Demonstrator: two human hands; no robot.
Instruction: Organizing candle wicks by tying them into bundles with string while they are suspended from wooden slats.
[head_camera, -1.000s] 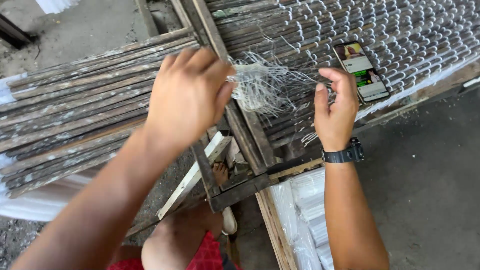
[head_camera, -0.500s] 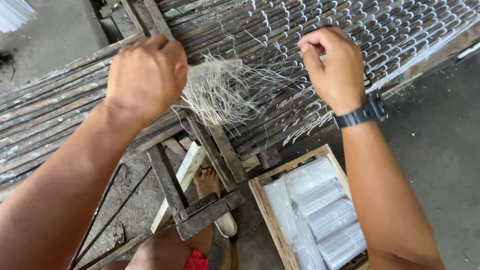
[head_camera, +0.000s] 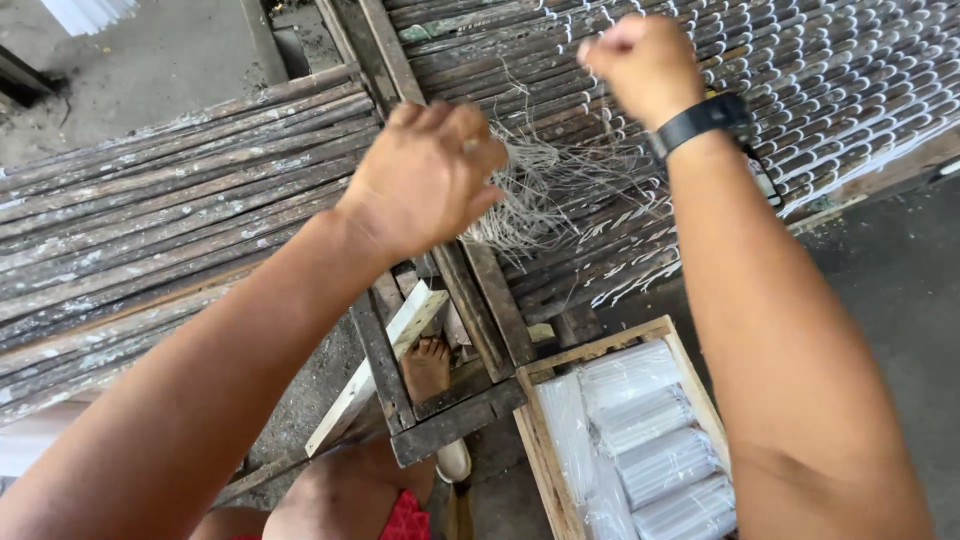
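Note:
My left hand (head_camera: 425, 175) is closed around one end of a loose bundle of pale thin strings (head_camera: 560, 195), which fans out over a rack of dark wooden slats (head_camera: 800, 90). My right hand (head_camera: 640, 60), with a black watch on its wrist, is clenched in a fist above the rack at the far end of the strings; thin strands seem to run up to it, but I cannot make out the grip. White strips hang from the slats along the rack's near edge.
A second bed of weathered slats (head_camera: 150, 240) lies at left. A wooden crate (head_camera: 600, 350) holding clear-wrapped white bundles (head_camera: 650, 440) stands on the grey floor at lower right. A bare foot (head_camera: 428, 365) rests by the wooden frame (head_camera: 440, 420) below.
Both hands have risen and drawn closer together; the right fist has pulled up and away over the rack. The string bundle looks tighter than before. The phone seen on the rack is now hidden by the right arm.

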